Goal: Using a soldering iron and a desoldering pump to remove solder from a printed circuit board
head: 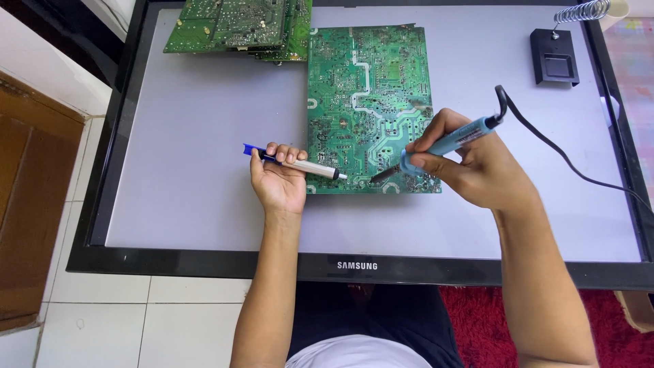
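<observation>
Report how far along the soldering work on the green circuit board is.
Done: the circuit board lies solder side up on the flat monitor, and the soldering iron stand is empty. In hand: the right hand holds the blue soldering iron, tip at the board's lower edge; the left hand holds a desoldering pump beside it. Left: more boards wait stacked.
</observation>
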